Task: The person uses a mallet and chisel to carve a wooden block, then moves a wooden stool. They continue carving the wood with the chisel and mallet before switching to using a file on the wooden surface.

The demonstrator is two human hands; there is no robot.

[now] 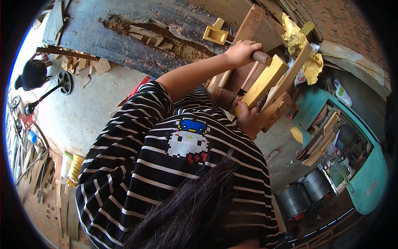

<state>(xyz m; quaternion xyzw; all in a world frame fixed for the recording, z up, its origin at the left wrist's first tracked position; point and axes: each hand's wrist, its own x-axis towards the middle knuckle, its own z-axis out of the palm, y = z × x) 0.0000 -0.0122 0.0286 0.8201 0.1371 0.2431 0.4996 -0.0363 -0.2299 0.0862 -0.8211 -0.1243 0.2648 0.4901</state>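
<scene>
My left hand (243, 54) is closed round a dark round wooden handle (262, 58); which tool it belongs to cannot be made out. Just beyond the handle's end is a long yellow wooden block (265, 85), held tilted. My right hand (247, 115) grips this block at its lower end, with part of the hand hidden behind my body. Beside the block runs a longer wooden strip (288, 79). Another round wooden handle (225, 79) lies below my left wrist. A small yellow hollowed piece (215, 35) rests on the bench near my left hand.
A worn dark workbench (137, 31) with a rough, wood-strewn hollow stretches across the top. A crumpled yellow bag (304, 45) is at the upper right. To the right stand a teal cabinet (369, 186) and metal drums (294, 201). Scrap wood (85, 66) lies at left.
</scene>
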